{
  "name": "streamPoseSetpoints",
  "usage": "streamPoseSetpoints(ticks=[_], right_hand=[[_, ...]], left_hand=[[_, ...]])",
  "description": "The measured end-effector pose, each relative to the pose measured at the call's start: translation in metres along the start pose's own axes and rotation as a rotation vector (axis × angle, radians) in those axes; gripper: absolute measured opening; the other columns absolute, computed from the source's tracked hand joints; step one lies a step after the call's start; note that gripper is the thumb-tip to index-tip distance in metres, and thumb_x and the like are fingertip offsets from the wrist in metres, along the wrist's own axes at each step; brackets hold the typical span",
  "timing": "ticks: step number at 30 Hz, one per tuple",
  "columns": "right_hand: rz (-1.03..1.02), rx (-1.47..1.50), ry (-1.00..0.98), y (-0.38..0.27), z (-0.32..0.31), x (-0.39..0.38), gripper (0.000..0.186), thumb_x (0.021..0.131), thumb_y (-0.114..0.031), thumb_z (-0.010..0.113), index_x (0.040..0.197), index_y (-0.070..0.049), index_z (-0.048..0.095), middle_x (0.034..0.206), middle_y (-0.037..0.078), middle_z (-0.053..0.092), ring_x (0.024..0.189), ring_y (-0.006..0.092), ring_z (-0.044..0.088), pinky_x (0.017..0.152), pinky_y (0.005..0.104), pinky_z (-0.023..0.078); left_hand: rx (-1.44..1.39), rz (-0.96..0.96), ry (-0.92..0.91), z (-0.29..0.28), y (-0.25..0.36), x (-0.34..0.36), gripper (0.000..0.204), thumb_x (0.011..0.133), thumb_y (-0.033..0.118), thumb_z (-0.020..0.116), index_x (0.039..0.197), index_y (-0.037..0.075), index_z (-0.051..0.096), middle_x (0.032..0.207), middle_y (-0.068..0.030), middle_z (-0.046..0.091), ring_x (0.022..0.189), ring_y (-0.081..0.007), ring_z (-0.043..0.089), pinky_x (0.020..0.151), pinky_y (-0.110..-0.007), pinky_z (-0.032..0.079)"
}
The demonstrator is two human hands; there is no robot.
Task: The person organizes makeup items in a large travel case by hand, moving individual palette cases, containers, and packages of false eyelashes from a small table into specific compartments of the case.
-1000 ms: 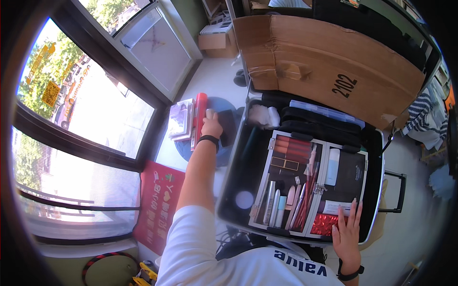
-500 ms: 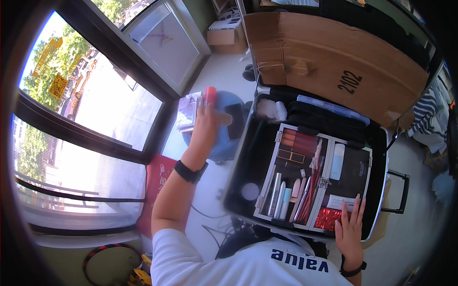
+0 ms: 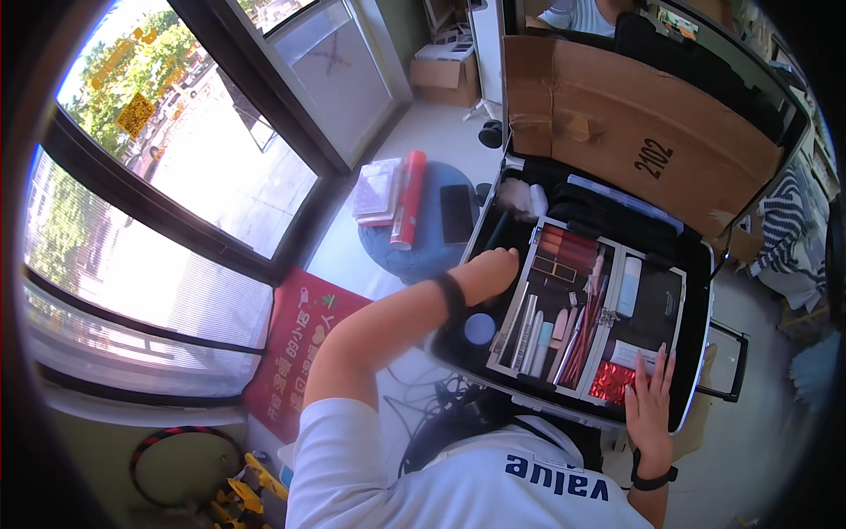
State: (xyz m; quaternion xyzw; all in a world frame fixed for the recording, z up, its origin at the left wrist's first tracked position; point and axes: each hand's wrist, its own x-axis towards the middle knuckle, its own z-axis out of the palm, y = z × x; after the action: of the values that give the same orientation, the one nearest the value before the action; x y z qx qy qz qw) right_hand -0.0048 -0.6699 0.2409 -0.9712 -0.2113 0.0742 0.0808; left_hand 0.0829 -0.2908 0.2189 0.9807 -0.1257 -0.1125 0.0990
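My left hand (image 3: 490,271) reaches into the black-lined cosmetics case (image 3: 451,353), beside the left edge of the divided tray (image 3: 504,331). Its fingers are curled, and what they hold, if anything, is hidden. A dark green object (image 3: 500,229) lies just beyond it; a round blue-lidded item (image 3: 479,329) sits nearer me. Fingers spread, my right hand (image 3: 650,397) rests over the tray's near right corner. It touches a white tube (image 3: 627,353) and is beside a shiny red packet (image 3: 608,383). Lip tubes (image 3: 564,249), pencils (image 3: 577,353) and a pale blue tube (image 3: 629,286) fill other compartments.
Left of the case stands a blue round stool (image 3: 423,263) with a red roll (image 3: 408,203), white boxes (image 3: 377,192) and a black phone (image 3: 456,214). A cardboard sheet (image 3: 608,106) leans against the raised lid. Cables (image 3: 414,401) lie near the case; a red mat (image 3: 304,339) borders the window.
My left hand has moved from above the stool, where it held a beige cylindrical thing, rightward and down into the case. My right hand stays on the tray. The view has shifted slightly.
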Motion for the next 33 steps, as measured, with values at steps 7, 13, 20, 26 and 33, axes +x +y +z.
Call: streamPoseSetpoints(ticks=[7,13,20,26,33], right_hand=[[-0.002,-0.017,0.031,-0.001,0.001,-0.001,0.050,0.091,-0.023,0.042,0.140,-0.011,0.037,0.151,0.019,0.012,0.140,0.0405,0.007,0.107,0.0483,0.027],[-0.013,-0.005,0.036,0.001,0.005,0.000,0.050,0.091,-0.022,0.042,0.140,-0.010,0.037,0.151,0.018,0.012,0.140,0.0402,0.007,0.108,0.0474,0.026],[0.033,-0.006,-0.007,-0.002,-0.001,-0.002,0.048,0.095,-0.021,0.037,0.142,-0.012,0.032,0.153,0.016,0.010,0.141,0.0370,0.007,0.111,0.0446,0.020],[0.033,-0.033,-0.011,-0.004,-0.001,0.001,0.049,0.095,-0.021,0.039,0.142,-0.012,0.033,0.153,0.015,0.011,0.141,0.0365,0.007,0.111,0.0444,0.019],[0.047,0.009,0.001,-0.006,-0.003,0.001,0.049,0.094,-0.019,0.040,0.142,-0.012,0.034,0.153,0.016,0.011,0.141,0.0371,0.007,0.111,0.0453,0.018]], left_hand=[[0.232,0.294,-0.263,0.010,-0.001,0.006,0.038,0.077,0.006,0.058,0.111,-0.011,0.052,0.089,-0.0243,0.063,0.085,-0.0363,0.064,0.076,-0.040,0.052],[-0.181,-0.234,-0.410,0.019,-0.006,-0.010,0.035,0.079,0.009,0.061,0.113,-0.001,0.060,0.119,-0.0191,0.057,0.098,-0.0357,0.062,0.085,-0.042,0.050],[-0.220,-0.243,0.265,-0.043,-0.053,-0.056,0.020,0.087,0.017,0.049,0.091,0.003,0.063,0.091,-0.0165,0.063,0.089,-0.0353,0.060,0.076,-0.041,0.048],[-0.138,-0.742,0.436,0.041,-0.183,-0.052,0.036,0.086,0.029,0.053,0.091,-0.004,0.064,0.089,-0.0261,0.064,0.088,-0.0404,0.061,0.079,-0.044,0.047],[-0.541,-0.929,0.349,0.082,-0.206,-0.033,0.067,0.080,0.051,0.062,0.096,-0.014,0.059,0.093,-0.0273,0.065,0.091,-0.0385,0.063,0.080,-0.041,0.050]])
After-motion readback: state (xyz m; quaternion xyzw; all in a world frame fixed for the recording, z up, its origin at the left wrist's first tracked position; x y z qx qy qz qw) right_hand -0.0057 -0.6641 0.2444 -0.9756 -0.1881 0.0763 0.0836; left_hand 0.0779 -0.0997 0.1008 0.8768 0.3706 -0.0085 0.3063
